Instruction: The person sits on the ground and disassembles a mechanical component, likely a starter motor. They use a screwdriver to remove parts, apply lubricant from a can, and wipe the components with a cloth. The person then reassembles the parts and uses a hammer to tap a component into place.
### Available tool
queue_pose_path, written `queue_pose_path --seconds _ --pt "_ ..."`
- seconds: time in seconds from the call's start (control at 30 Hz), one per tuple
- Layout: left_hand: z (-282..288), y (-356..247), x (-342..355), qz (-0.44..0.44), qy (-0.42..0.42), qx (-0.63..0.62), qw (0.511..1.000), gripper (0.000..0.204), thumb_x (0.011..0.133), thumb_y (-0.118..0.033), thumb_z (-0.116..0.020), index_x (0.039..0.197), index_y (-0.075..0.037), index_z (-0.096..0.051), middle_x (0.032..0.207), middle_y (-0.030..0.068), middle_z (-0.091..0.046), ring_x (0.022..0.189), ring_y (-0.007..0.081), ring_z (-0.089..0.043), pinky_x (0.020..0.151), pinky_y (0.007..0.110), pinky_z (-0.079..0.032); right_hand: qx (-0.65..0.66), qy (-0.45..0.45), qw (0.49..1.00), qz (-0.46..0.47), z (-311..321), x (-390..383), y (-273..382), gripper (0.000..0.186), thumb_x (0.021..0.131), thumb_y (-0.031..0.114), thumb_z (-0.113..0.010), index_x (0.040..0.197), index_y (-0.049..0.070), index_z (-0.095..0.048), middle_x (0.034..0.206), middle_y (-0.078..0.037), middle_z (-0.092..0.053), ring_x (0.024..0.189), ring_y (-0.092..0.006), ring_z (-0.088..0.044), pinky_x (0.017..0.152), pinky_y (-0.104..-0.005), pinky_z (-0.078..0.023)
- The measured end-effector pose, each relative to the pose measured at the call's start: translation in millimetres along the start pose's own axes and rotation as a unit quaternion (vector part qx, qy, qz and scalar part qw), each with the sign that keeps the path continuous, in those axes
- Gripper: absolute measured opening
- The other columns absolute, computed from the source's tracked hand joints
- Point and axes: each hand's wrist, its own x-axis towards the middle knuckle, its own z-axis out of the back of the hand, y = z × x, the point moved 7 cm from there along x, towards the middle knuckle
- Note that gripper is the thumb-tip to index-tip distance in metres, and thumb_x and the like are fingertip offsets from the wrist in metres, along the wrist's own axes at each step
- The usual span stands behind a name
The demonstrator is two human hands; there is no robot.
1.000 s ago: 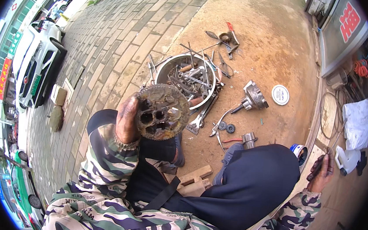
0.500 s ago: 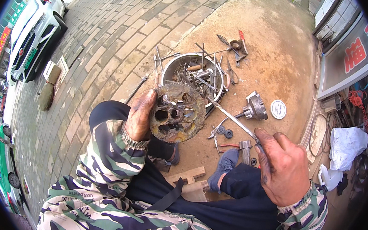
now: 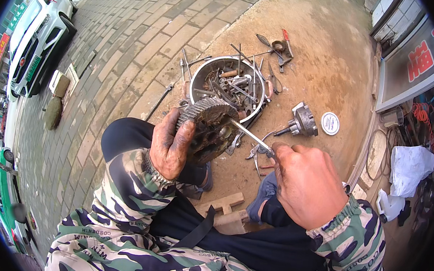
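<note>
The basin [image 3: 195, 78] blocks passage just beyond the gear [image 3: 208, 129].

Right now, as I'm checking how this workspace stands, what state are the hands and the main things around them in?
Toothed gear, held tilted, grimy
Left hand, closed on the toothed gear
Metal rod, slanting, far end at the toothed gear's face
Right hand, closed around the metal rod
Round basin, uncovered, filled with tools
Round white lid, lying flat

Grimy toothed gear [image 3: 208, 128] tilts; metal rod [image 3: 251, 135] slants to its face.
</note>
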Motion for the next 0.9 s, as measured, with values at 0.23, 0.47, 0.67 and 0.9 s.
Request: queue_pose_path --seconds 0.23,0.47,0.67,0.9 --pt "-6.0 -2.5 -0.2 0.022 0.024 -0.08 0.996 0.035 0.101 -0.029 -0.052 0.107 0.004 -0.059 0.077 0.0048 -0.056 0.071 0.0145 -0.05 0.069 0.03 -0.042 0.069 -0.009 0.997 -0.012 -10.9 12.3 -3.3 0.011 0.078 0.002 -0.058 0.081 -0.008 -0.059 0.071 -0.03 -0.062 0.073 -0.047 -0.065 0.067 -0.0517 -0.053" --pt "-7.9 28.8 4.2 0.09 0.055 -0.269 0.957 0.058 0.101 -0.04 -0.046 0.127 0.011 -0.051 0.112 0.0194 -0.063 0.098 0.0263 -0.065 0.088 0.037 -0.052 0.051 -0.072 0.996 0.025 -8.2 6.7 -3.1 0.011 0.08 0.003 -0.057 0.084 -0.007 -0.06 0.077 -0.027 -0.062 0.071 -0.0454 -0.066 0.065 -0.0502 -0.054" --pt "-14.0 17.2 5.1 0.092 0.058 -0.311 0.944 0.057 0.102 -0.041 -0.045 0.124 0.012 -0.054 0.11 0.0192 -0.067 0.096 0.0243 -0.067 0.086 0.035 -0.054 -0.033 -0.07 0.996 0.037 -0.2 1.0 5.2 0.012 0.083 0.005 -0.057 0.086 -0.006 -0.06 0.079 -0.025 -0.063 0.07 -0.0403 -0.068 0.062 -0.0475 -0.055" --pt "-16.0 25.0 3.7 0.151 0.061 -0.398 0.903 0.064 0.1 -0.045 -0.046 0.134 0.009 -0.049 0.123 0.0237 -0.063 0.107 0.0352 -0.066 0.094 0.046 -0.055 0.004 -0.094 0.995 0.044 12.6 -14.1 -3.7 0.01 0.083 0.006 -0.06 0.089 -0.001 -0.062 0.076 -0.02 -0.061 0.069 -0.0409 -0.065 0.063 -0.0479 -0.054"
